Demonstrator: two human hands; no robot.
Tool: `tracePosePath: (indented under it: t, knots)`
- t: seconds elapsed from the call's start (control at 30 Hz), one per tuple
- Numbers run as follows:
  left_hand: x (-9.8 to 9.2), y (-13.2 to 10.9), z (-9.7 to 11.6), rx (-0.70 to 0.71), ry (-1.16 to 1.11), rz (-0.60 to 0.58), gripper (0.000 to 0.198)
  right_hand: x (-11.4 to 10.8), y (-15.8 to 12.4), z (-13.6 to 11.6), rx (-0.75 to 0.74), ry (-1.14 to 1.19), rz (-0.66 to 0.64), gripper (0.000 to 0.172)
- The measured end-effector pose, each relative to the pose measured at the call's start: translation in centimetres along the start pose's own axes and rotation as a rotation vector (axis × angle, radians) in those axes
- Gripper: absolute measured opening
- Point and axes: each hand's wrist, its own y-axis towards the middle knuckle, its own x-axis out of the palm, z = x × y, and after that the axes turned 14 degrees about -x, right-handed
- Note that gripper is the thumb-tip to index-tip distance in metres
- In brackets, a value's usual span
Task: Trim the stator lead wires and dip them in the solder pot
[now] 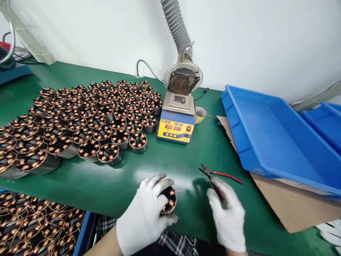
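Note:
My left hand [150, 209], in a white glove with greyed fingertips, grips a motor stator [170, 201] with copper windings near the bench's front edge. A short copper wire end sticks out from its right side. To the right, my gloved right hand [227, 213] is closed around one red handle of a pair of cutting pliers [206, 171]. Their other handle spreads away to the right, and the jaws point up and left, apart from the stator. Part of the stator is hidden behind my left fingers.
Rows of wound stators [87, 122] cover the green bench's left side. A blue-and-yellow solder pot [174, 126] stands behind my hands, under an extraction hose [176, 25]. Right is a blue tray [266, 124] over cardboard [290, 202]. More stators with long wires [34, 224] fill a lower-left bin.

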Motion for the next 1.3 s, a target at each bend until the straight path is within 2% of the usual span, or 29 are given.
tracePosePath:
  t: [0.03, 0.1, 0.17, 0.23, 0.3, 0.37, 0.4, 0.47, 0.53, 0.6, 0.63, 0.73, 0.77, 0.83, 0.9, 0.93, 0.97, 1.0, 1.07, 1.1, 1.13, 1.2, 1.3]
  knots:
    - [-0.5, 0.2, 0.1, -0.046, -0.089, -0.074, 0.024, 1.1, -0.7, -1.7, 0.150, 0.351, -0.126, 0.041]
    - [-1.4, 0.7, 0.0, -0.129, -0.230, -0.245, 0.028, 3.3, -2.0, -4.8, 0.389, 0.987, -0.369, 0.064]
    - [-1.8, 1.2, -0.4, -0.185, -0.284, -0.359, 0.029, 5.2, -2.6, -6.8, 0.584, 1.353, -0.430, 0.062]
    - [-1.6, 1.2, -0.9, -0.273, -0.268, -0.308, 0.035, 6.4, -2.6, -7.5, 0.702, 1.502, -0.401, 0.048]
    - [-0.9, 0.6, -1.3, -0.322, -0.237, -0.188, 0.064, 6.9, -2.3, -7.4, 0.783, 1.541, -0.339, 0.039]
    - [-0.1, -0.5, -1.6, -0.307, -0.227, -0.114, 0.097, 6.9, -2.0, -7.1, 0.831, 1.556, -0.304, 0.037]
    - [0.3, -1.0, -1.6, -0.292, -0.240, -0.096, 0.103, 6.8, -1.9, -7.1, 0.835, 1.560, -0.304, 0.037]
    - [0.6, -1.5, -1.5, -0.304, -0.325, -0.040, 0.090, 6.7, -1.8, -7.2, 0.810, 1.557, -0.318, 0.036]
    - [0.5, -1.3, -1.2, -0.351, -0.463, 0.030, 0.058, 6.6, -1.7, -7.5, 0.778, 1.559, -0.332, 0.036]
    - [0.2, -0.4, -0.9, -0.457, -0.626, 0.090, 0.027, 6.7, -1.7, -7.7, 0.786, 1.582, -0.367, 0.040]
    - [0.1, 0.2, -0.7, -0.541, -0.712, 0.105, 0.018, 6.8, -1.7, -7.8, 0.800, 1.597, -0.381, 0.043]
    - [0.3, 2.0, -0.6, -0.827, -1.030, 0.045, 0.026, 7.0, -1.8, -7.5, 0.857, 1.631, -0.391, 0.044]
    - [0.5, 2.5, -0.8, -0.876, -1.149, 0.025, 0.030, 7.0, -1.8, -7.3, 0.879, 1.646, -0.382, 0.041]
    - [0.8, 3.1, -1.3, -0.896, -1.335, 0.117, 0.033, 6.9, -1.8, -7.1, 0.940, 1.686, -0.366, 0.038]
    - [1.0, 3.1, -2.0, -0.873, -1.354, 0.285, 0.032, 6.8, -1.7, -6.9, 1.005, 1.716, -0.336, 0.039]
    - [1.1, 2.8, -2.4, -0.844, -1.303, 0.304, 0.032, 6.8, -1.6, -6.8, 1.033, 1.702, -0.320, 0.041]
    - [1.1, 2.4, -2.7, -0.795, -1.221, 0.235, 0.035, 6.7, -1.6, -6.7, 1.044, 1.656, -0.309, 0.043]
    - [1.0, 2.0, -2.8, -0.720, -1.108, 0.104, 0.043, 6.7, -1.6, -6.6, 1.041, 1.586, -0.304, 0.046]
    - [0.9, 1.0, -3.0, -0.526, -0.837, -0.154, 0.071, 6.7, -1.6, -6.4, 1.024, 1.432, -0.309, 0.053]
    - [0.8, 0.7, -3.0, -0.448, -0.712, -0.223, 0.079, 6.7, -1.6, -6.3, 1.013, 1.372, -0.309, 0.054]
    - [0.6, 0.5, -2.9, -0.403, -0.618, -0.247, 0.078, 6.7, -1.7, -6.2, 1.006, 1.335, -0.305, 0.053]
    - [0.1, 0.8, -2.8, -0.348, -0.570, -0.193, 0.057, 6.6, -1.7, -6.2, 1.004, 1.310, -0.279, 0.048]
    - [-0.6, 2.4, -2.4, -0.255, -0.684, -0.093, 0.016, 6.7, -1.5, -6.4, 1.029, 1.392, -0.294, 0.047]
